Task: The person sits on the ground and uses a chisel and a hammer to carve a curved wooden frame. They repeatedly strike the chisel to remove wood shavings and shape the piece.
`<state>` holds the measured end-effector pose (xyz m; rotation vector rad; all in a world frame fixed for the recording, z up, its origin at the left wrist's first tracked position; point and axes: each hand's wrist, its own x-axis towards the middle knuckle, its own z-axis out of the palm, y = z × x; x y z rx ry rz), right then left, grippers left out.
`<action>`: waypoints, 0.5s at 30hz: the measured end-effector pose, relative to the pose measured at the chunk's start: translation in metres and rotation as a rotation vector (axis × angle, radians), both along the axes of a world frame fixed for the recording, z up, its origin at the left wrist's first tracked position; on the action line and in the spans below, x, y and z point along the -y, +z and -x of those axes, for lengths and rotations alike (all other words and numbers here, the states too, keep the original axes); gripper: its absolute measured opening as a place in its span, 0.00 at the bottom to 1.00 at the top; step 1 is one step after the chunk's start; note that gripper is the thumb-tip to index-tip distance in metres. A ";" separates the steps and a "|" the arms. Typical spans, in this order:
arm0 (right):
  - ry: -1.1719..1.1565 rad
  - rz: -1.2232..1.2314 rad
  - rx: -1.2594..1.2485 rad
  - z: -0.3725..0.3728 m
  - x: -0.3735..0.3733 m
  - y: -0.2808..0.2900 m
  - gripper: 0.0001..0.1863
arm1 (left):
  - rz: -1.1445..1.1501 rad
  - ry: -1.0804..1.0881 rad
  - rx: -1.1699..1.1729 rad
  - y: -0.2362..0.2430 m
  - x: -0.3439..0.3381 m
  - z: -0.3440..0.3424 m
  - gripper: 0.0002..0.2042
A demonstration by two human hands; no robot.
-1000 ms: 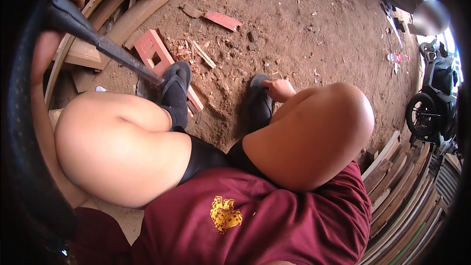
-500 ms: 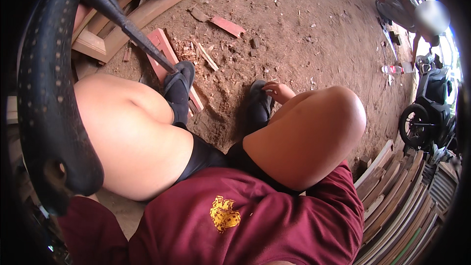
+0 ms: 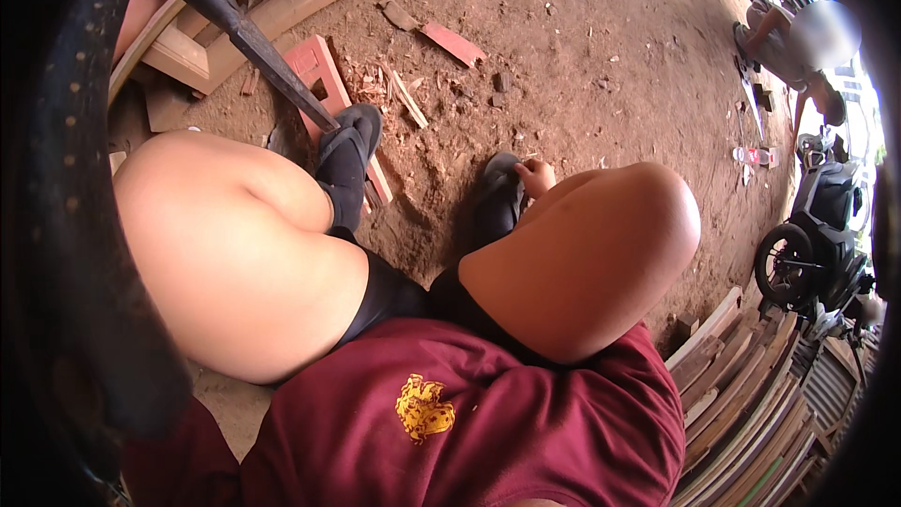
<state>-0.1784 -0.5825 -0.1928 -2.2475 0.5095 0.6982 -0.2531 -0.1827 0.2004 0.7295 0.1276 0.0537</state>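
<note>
At upper left, a long dark chisel (image 3: 267, 56) with a thick tapered handle slants down to a reddish wooden piece (image 3: 314, 61) with cut-out holes. Its tip is beside my left foot in a dark slipper (image 3: 361, 122), which presses on the wood. My left hand (image 3: 141, 14) shows only as a skin-coloured patch beside the handle; its fingers are hidden. A large black, pale-dotted object (image 3: 75, 225), blurred and too close to identify, fills the left edge. My right hand (image 3: 536, 178), fingers curled, is at the edge of the right slipper (image 3: 497, 183); anything it holds is hidden.
Wood shavings (image 3: 371, 84) and a red board scrap (image 3: 453, 44) lie on the dirt. A wooden frame (image 3: 282, 23) stands upper left. Stacked planks (image 3: 741, 394) are lower right. A motorbike (image 3: 817, 225), a bottle (image 3: 755, 157) and a bending person (image 3: 774, 47) are on the right.
The black dotted object has shifted left and blurred. Fingers seen earlier by the chisel handle are out of sight. My right hand's fingers have curled in. The person at right has shifted.
</note>
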 end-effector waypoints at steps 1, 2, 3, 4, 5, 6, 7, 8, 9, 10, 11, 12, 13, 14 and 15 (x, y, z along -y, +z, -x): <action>0.048 0.058 0.128 0.003 0.010 -0.009 0.18 | 0.013 -0.008 0.006 0.002 0.002 -0.004 0.10; 0.095 0.117 0.254 0.007 0.019 -0.018 0.18 | 0.010 -0.026 0.014 0.007 0.002 -0.009 0.10; 0.161 0.163 0.382 0.006 0.027 -0.034 0.19 | 0.006 -0.022 0.017 0.009 0.001 -0.008 0.10; -0.104 0.095 0.370 -0.006 0.066 -0.041 0.18 | 0.025 -0.046 0.029 0.002 0.001 -0.012 0.10; -0.364 0.018 0.359 -0.024 0.105 -0.038 0.19 | 0.034 -0.072 0.041 0.004 -0.001 -0.019 0.10; -0.429 0.063 0.514 -0.038 0.109 -0.026 0.18 | 0.019 -0.061 0.035 0.007 -0.005 -0.020 0.11; -0.496 0.111 0.672 -0.048 0.110 -0.016 0.17 | 0.008 -0.059 0.027 0.009 -0.008 -0.022 0.11; -0.472 -0.011 0.540 -0.047 0.115 -0.003 0.15 | 0.009 -0.083 0.023 0.016 -0.006 -0.033 0.11; -0.431 -0.143 0.409 -0.051 0.110 0.004 0.15 | 0.010 -0.090 0.019 0.019 -0.005 -0.036 0.11; -0.389 -0.270 0.277 -0.053 0.105 0.010 0.15 | 0.006 -0.106 0.018 0.023 -0.007 -0.041 0.11; -0.126 -0.367 0.300 -0.045 0.041 0.024 0.10 | -0.045 -0.059 -0.015 0.030 -0.014 -0.033 0.11; 0.225 -0.314 0.369 -0.029 0.068 0.012 0.08 | -0.019 -0.135 0.002 0.037 -0.006 -0.050 0.11; 0.578 -0.229 0.304 -0.024 0.035 0.024 0.11 | -0.048 -0.124 -0.024 0.044 -0.010 -0.054 0.11; 0.653 -0.359 0.402 -0.010 0.032 0.022 0.14 | -0.053 -0.155 -0.030 0.053 -0.009 -0.064 0.11; 0.642 -0.197 0.249 0.000 0.024 0.027 0.15 | -0.068 -0.173 -0.045 0.061 -0.010 -0.072 0.11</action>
